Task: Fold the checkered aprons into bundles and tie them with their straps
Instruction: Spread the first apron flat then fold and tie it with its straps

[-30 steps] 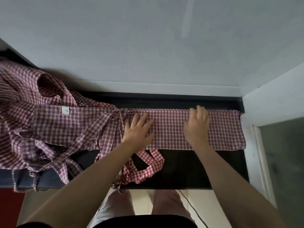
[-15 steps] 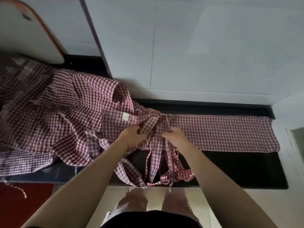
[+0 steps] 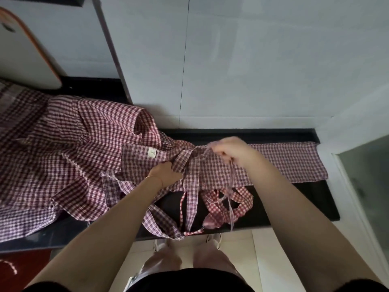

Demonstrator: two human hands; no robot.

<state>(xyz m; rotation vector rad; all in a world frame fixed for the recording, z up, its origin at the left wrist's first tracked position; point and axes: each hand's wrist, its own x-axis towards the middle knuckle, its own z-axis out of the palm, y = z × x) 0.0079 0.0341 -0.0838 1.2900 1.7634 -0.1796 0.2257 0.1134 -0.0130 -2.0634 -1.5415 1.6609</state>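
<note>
Folded apron [image 3: 284,163] lies along the dark table [image 3: 311,199], reaching its right edge. Right hand [image 3: 229,150] pinches a thin strap [image 3: 231,182]; left hand [image 3: 166,172] clutches bunched cloth. Loose straps dangle over the front edge.

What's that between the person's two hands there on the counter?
In the head view, between the left hand and the right hand lies the gathered apron fabric with its checkered strap hanging down.

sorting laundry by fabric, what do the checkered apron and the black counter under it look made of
Checkered apron: thin woven cloth, probably cotton gingham; matte, creases and drapes limply. Black counter: hard and smooth with a slight sheen, possibly polished stone or laminate; cannot tell which.
</note>
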